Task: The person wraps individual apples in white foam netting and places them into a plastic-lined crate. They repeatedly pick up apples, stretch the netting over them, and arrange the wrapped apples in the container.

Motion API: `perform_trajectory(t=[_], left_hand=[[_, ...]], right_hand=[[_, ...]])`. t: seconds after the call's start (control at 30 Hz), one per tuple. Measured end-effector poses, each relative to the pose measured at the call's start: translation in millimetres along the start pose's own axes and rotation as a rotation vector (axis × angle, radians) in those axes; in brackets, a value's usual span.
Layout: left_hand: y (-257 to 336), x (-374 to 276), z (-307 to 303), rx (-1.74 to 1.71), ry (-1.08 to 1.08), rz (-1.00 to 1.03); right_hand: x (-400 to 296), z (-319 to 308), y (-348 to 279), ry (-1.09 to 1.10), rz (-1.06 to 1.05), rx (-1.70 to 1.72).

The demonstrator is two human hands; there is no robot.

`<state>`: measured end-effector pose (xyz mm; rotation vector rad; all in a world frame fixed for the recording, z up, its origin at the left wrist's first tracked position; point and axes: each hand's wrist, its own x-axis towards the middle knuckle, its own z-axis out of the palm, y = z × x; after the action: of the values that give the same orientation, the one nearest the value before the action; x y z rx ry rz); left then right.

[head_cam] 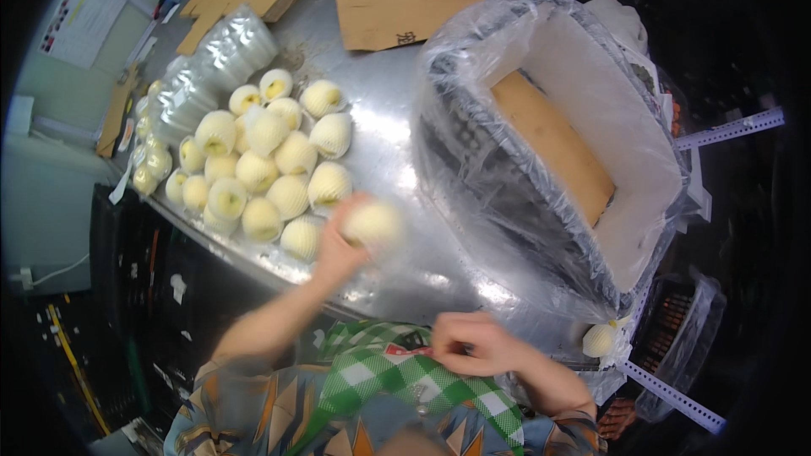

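My left hand (339,244) grips a pale yellow fruit (374,225) in a white foam net, blurred by motion above the steel table (393,164). Just left of it lies a heap of similar fruits (256,171), most in foam net sleeves; some look like apples or pears. My right hand (472,343) is curled in a loose fist before my green checked apron (367,367). Its fingertips are close to a red strip (408,351) on the apron, and I see nothing inside the fist.
A plastic-lined crate (545,139) with cardboard at its bottom stands on the right. Clear plastic clamshell packs (215,69) lie behind the fruit. Flattened cardboard (405,9) sits at the back. One netted fruit (599,340) rests by the perforated metal post (675,396).
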<state>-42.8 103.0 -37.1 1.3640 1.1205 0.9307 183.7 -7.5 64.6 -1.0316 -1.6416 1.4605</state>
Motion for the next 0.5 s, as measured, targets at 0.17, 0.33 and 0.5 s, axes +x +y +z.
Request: perform_trajectory(t=[0.17, 0.33, 0.5], left_hand=[[-21.1, 181.3, -114.9, 0.422, 0.273, 0.139], [-74.6, 326.7, -176.5, 0.950, 0.221, 0.293], [-125.5, 377.3, -180.1, 1.277, 0.166, 0.143]], right_hand=[[0.2, -149.8, -9.0, 0.676, 0.101, 0.152], [2.8, -257.7, 103.3, 0.195, 0.607, -0.898], [-24.5, -233.6, 189.4, -0.351, 0.849, -0.898]])
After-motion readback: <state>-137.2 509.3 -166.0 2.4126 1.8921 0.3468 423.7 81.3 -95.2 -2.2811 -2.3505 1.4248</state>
